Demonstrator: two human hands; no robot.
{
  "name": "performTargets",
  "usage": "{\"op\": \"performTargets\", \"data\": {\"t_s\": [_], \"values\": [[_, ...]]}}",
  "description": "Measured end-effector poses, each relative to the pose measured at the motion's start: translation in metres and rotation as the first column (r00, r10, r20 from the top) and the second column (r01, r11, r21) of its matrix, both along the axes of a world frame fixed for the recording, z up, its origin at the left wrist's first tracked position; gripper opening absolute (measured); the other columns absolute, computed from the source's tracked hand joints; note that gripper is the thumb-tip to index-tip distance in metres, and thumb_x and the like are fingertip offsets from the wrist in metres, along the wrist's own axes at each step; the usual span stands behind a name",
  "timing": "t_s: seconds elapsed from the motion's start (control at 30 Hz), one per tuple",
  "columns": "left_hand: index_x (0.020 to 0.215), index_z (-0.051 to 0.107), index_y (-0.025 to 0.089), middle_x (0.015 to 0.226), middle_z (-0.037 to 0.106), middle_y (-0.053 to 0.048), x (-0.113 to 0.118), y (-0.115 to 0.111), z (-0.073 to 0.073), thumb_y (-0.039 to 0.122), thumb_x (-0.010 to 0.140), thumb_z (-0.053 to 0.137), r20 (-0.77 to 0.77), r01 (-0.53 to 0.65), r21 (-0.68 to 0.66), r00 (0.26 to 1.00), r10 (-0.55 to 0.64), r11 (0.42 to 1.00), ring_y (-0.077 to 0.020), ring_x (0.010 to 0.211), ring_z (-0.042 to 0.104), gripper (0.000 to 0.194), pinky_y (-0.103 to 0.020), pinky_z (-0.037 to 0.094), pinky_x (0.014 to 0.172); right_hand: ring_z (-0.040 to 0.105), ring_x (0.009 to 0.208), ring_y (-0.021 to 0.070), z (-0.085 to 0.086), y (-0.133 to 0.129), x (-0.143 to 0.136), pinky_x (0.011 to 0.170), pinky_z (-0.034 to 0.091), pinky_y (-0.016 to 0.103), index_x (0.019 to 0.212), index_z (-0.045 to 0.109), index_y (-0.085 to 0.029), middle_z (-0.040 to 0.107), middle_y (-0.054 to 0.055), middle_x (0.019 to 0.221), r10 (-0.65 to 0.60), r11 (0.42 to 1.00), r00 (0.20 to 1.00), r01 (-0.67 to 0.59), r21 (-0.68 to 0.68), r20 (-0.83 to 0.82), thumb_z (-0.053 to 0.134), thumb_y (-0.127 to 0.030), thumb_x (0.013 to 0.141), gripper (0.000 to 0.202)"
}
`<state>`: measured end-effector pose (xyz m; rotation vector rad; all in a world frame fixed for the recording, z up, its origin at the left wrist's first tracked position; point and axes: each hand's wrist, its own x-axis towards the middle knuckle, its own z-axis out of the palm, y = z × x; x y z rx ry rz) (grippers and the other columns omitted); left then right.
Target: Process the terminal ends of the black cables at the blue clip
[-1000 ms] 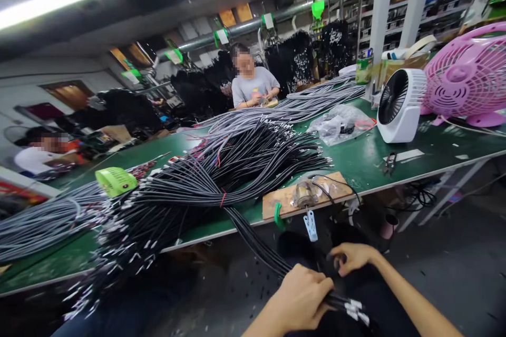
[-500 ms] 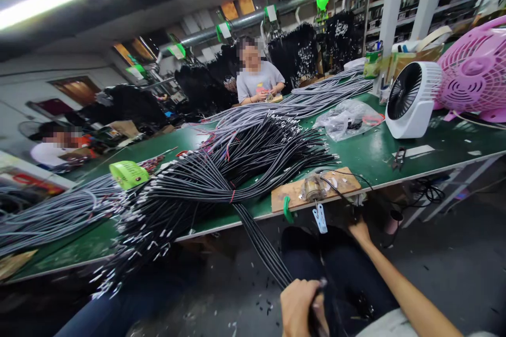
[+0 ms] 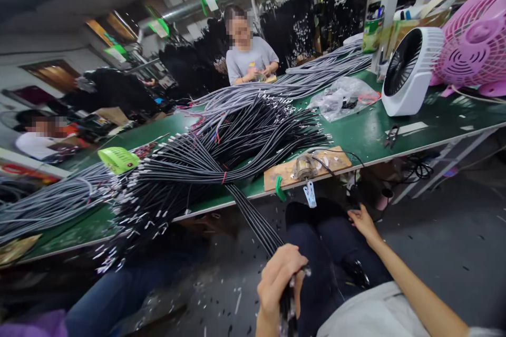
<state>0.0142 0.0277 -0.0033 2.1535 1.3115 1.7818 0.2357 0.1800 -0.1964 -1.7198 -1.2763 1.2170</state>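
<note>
My left hand (image 3: 279, 279) is wrapped round a bundle of black cables (image 3: 256, 221) at the lower middle. The bundle slopes down from the table edge, and its lower end hangs below my fist. Beyond my right knee, below the table edge, my right hand (image 3: 364, 225) has its fingers stretched forward and partly apart, with nothing visible in them. In front of my lap, a small motor (image 3: 305, 167) sits on a wooden board (image 3: 272, 179), with a light blue clothespin (image 3: 310, 195) hanging at its front. A green clamp (image 3: 280, 188) is on the board's edge.
Heaps of black cables (image 3: 190, 168) and grey cables (image 3: 316, 75) cover much of the green table (image 3: 367, 139). A white fan (image 3: 413, 71), a pink fan (image 3: 474, 42), a plastic bag (image 3: 342, 97) and small snips (image 3: 391, 137) lie right. A co-worker (image 3: 253, 58) sits across.
My left hand has come up and left, still round the cables. My right hand has drawn back from beneath the table edge, and its fingers now show. The view has tilted lower.
</note>
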Motion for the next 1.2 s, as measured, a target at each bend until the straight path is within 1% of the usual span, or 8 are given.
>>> {"op": "performTargets", "data": {"t_s": [0.2,0.4,0.47,0.57,0.7,0.87,1.07,1.2], "values": [[0.097,0.065,0.020,0.071,0.071,0.001,-0.005,-0.004,-0.009,0.016,0.085,0.059,0.285,-0.156,-0.089,0.942,0.175,0.984,-0.0090,0.043,0.058,0.014,-0.018,0.047,0.038,0.062,0.056,0.0187,0.038,-0.037,-0.004,0.057,0.048,0.028,0.075,0.068,-0.016,0.067,0.004,0.059,0.267,0.959,0.962,-0.261,0.106,-0.049,0.059,-0.035,0.079,0.022],[0.082,0.068,0.016,0.064,0.069,-0.002,0.004,0.007,0.004,0.011,0.082,0.057,0.025,-0.068,-0.239,0.997,0.076,0.969,-0.0127,0.052,0.063,0.012,-0.022,0.051,0.053,0.060,0.070,0.0177,0.129,-0.082,-0.032,0.069,0.044,0.028,0.071,0.067,-0.018,0.065,0.003,0.070,0.456,0.843,0.888,-0.413,0.344,-0.053,0.056,-0.041,0.088,0.030],[0.078,0.066,0.016,0.066,0.068,-0.003,0.008,0.010,0.006,0.010,0.082,0.056,0.010,-0.039,-0.276,0.999,0.044,0.961,-0.0134,0.055,0.064,0.012,-0.022,0.050,0.055,0.058,0.071,0.0172,0.157,-0.088,-0.041,0.068,0.045,0.027,0.084,0.069,-0.018,0.065,0.004,0.076,0.511,0.749,0.857,-0.405,0.523,-0.068,0.062,-0.039,0.086,0.022],[0.077,0.064,0.015,0.068,0.068,-0.003,0.010,0.012,0.003,0.008,0.081,0.057,0.006,-0.007,-0.313,1.000,0.009,0.950,-0.0134,0.057,0.063,0.010,-0.022,0.049,0.056,0.056,0.069,0.0163,0.182,-0.091,-0.052,0.063,0.045,0.026,0.092,0.068,-0.017,0.063,0.004,0.078,0.548,0.683,0.829,-0.362,0.634,-0.116,0.068,-0.037,0.083,0.022],[0.084,0.065,0.016,0.070,0.066,-0.003,0.011,0.013,-0.003,0.007,0.080,0.057,-0.027,0.021,-0.353,0.999,-0.032,0.935,-0.0131,0.060,0.062,0.013,-0.022,0.047,0.058,0.053,0.063,0.0144,0.188,-0.090,-0.062,0.058,0.041,0.025,0.079,0.063,-0.017,0.058,0.002,0.070,0.433,0.703,0.898,-0.287,0.651,-0.072,0.059,-0.027,0.089,0.014],[0.085,0.065,0.016,0.070,0.064,-0.003,0.014,0.018,-0.006,0.006,0.080,0.054,-0.046,0.085,-0.432,0.992,-0.116,0.898,-0.0126,0.060,0.060,0.015,-0.022,0.044,0.058,0.045,0.057,0.0134,0.183,-0.083,-0.066,0.053,0.033,0.026,0.058,0.049,-0.019,0.045,-0.001,0.058,0.318,0.688,0.944,-0.294,0.664,0.087,0.053,-0.024,0.090,0.032],[0.083,0.065,0.016,0.068,0.063,-0.002,0.017,0.020,-0.007,0.007,0.080,0.053,-0.050,-0.020,-0.427,0.999,-0.002,0.904,-0.0130,0.060,0.058,0.015,-0.023,0.043,0.058,0.054,0.059,0.0140,0.180,-0.063,-0.046,0.056,0.040,0.025,0.072,0.067,-0.015,0.058,0.002,0.062,0.417,0.824,0.897,-0.303,0.478,-0.150,0.042,-0.041,0.097,0.044],[0.088,0.064,0.016,0.071,0.064,-0.002,0.018,0.021,-0.008,0.008,0.081,0.053,-0.050,-0.023,-0.416,0.999,0.002,0.909,-0.0135,0.062,0.060,0.016,-0.023,0.046,0.059,0.055,0.066,0.0155,0.184,-0.057,-0.041,0.062,0.042,0.026,0.079,0.070,-0.016,0.063,0.003,0.072,0.579,0.742,0.809,-0.471,0.478,-0.100,0.064,-0.038,0.085,0.023]]}}
